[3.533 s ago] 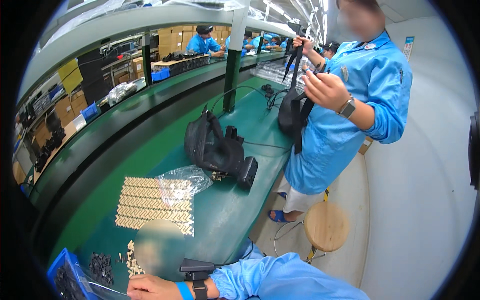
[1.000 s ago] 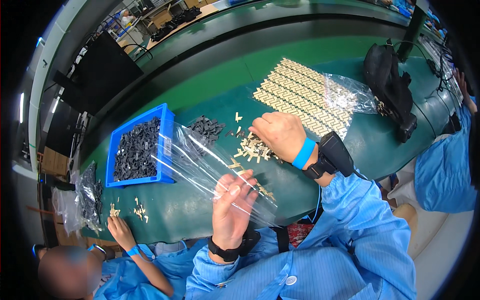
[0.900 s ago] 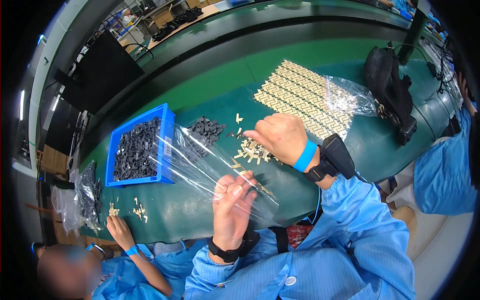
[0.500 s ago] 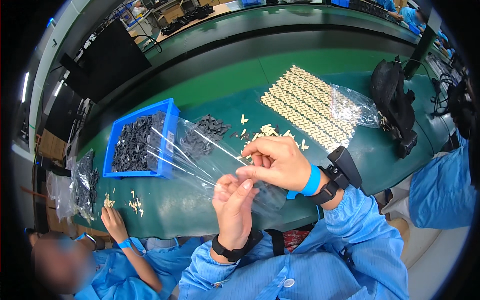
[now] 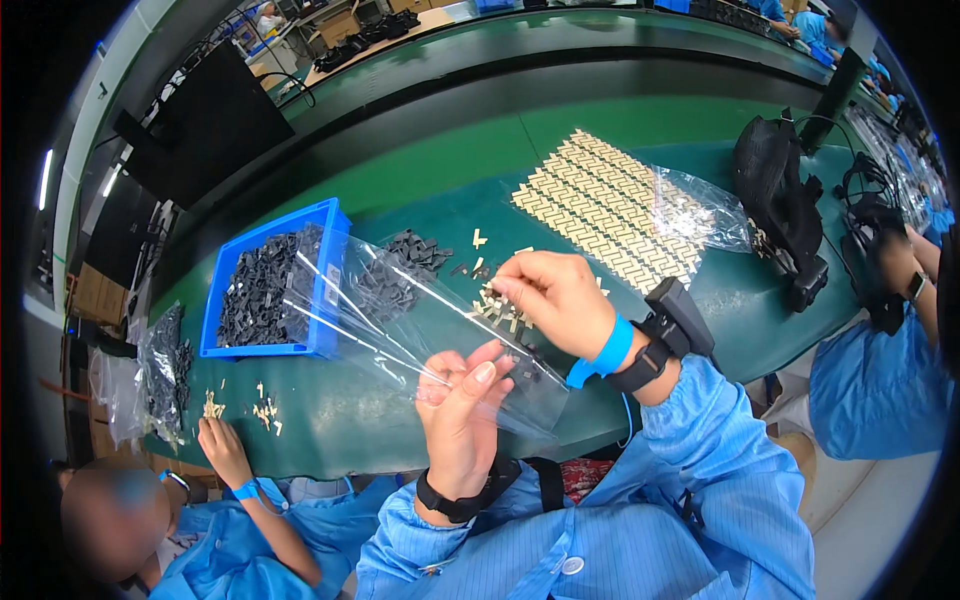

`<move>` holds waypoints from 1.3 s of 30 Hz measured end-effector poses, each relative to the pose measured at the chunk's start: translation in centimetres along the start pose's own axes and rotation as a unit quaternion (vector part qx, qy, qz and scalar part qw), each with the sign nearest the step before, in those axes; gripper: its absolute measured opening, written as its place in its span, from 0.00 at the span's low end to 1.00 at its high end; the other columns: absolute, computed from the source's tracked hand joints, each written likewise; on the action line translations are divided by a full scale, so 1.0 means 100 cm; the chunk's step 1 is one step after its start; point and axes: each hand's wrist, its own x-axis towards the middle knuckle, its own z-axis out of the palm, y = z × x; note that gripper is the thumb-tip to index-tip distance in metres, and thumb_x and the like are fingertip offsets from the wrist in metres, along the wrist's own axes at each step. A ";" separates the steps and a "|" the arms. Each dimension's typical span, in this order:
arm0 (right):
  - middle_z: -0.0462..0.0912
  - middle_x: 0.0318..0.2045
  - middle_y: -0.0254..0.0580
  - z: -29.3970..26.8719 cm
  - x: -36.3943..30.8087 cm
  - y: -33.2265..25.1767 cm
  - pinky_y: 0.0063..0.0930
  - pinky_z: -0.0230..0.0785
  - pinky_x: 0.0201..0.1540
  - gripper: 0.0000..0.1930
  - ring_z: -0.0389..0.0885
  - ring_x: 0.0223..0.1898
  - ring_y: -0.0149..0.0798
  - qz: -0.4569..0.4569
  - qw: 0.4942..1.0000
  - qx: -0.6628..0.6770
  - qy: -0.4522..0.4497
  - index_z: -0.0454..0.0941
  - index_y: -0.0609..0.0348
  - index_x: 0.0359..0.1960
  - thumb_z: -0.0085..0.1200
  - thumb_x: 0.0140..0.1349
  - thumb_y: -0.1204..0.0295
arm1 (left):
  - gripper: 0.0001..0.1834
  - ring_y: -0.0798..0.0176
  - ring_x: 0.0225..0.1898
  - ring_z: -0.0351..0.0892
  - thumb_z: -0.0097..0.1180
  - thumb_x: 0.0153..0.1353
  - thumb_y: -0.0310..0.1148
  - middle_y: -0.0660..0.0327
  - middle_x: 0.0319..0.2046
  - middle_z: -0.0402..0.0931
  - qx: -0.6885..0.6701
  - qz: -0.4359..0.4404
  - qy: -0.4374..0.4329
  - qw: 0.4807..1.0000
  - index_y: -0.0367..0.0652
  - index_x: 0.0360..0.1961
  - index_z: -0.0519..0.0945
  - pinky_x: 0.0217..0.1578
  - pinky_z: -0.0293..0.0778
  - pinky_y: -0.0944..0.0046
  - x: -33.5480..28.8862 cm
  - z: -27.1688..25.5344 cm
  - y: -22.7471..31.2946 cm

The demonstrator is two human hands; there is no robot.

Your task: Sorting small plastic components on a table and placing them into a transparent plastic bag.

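Observation:
My left hand [image 5: 462, 420] is closed on the lower part of a large clear plastic bag [image 5: 400, 340], its thumb lying over the film. The bag stretches toward the upper left, over the corner of a blue bin. Farther right, my right hand [image 5: 560, 300] has its thumb and forefinger pinched at a small pile of cream L-shaped pieces [image 5: 515, 318]. What lies between those fingertips is too small to make out. A few dark pieces [image 5: 527, 376] show through the bag beside my left hand.
The blue bin [image 5: 327, 275] holds many dark grey parts, with a loose heap [image 5: 415, 262] beside it. Cream pieces lie in rows [image 5: 610, 205] farther back, partly under another clear bag [image 5: 710, 215]. A co-worker's hand [image 5: 225, 450] works at the left. A black bundle [image 5: 770, 190] lies right.
My right hand has left the bag near my left hand and moved up to the cream pile. My left hand still grips the bag, slightly lower and farther left.

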 end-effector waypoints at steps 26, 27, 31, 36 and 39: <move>0.69 0.15 0.39 0.008 -0.026 -0.030 0.24 0.59 0.19 0.17 0.67 0.16 0.32 -0.035 0.998 -0.032 -0.042 0.74 0.65 0.30 0.61 0.49 0.62 | 0.10 0.54 0.50 0.69 0.54 0.54 0.25 0.46 0.47 0.68 -0.012 0.099 -0.012 0.995 0.46 0.35 0.67 0.51 0.68 0.55 0.002 0.001 0.003; 0.68 0.15 0.37 0.009 -0.026 -0.028 0.22 0.56 0.18 0.15 0.64 0.15 0.29 -0.027 0.999 -0.014 -0.044 0.74 0.65 0.30 0.61 0.51 0.65 | 0.10 0.54 0.50 0.69 0.54 0.54 0.25 0.46 0.47 0.68 -0.012 0.098 -0.011 0.995 0.46 0.35 0.67 0.51 0.68 0.55 0.001 0.001 0.003; 0.69 0.13 0.40 0.011 -0.027 -0.028 0.25 0.61 0.18 0.12 0.68 0.14 0.33 0.020 0.997 0.037 -0.061 0.73 0.63 0.27 0.58 0.54 0.66 | 0.12 0.54 0.48 0.72 0.56 0.53 0.24 0.46 0.46 0.69 0.055 0.139 0.003 0.989 0.46 0.34 0.66 0.47 0.71 0.57 -0.003 0.005 0.007; 0.69 0.13 0.41 0.014 -0.030 -0.020 0.26 0.59 0.18 0.10 0.68 0.14 0.34 0.052 0.985 0.153 -0.056 0.72 0.64 0.25 0.53 0.57 0.69 | 0.14 0.54 0.48 0.73 0.57 0.52 0.25 0.46 0.45 0.70 0.085 0.100 0.007 0.991 0.46 0.35 0.65 0.45 0.73 0.61 -0.006 0.002 0.015; 0.69 0.14 0.43 0.016 -0.029 -0.017 0.27 0.59 0.19 0.08 0.67 0.15 0.37 0.012 0.993 0.105 -0.048 0.72 0.64 0.25 0.52 0.58 0.72 | 0.13 0.52 0.47 0.74 0.56 0.54 0.23 0.41 0.47 0.69 0.056 0.092 -0.006 0.994 0.45 0.35 0.64 0.45 0.74 0.58 -0.005 -0.003 0.015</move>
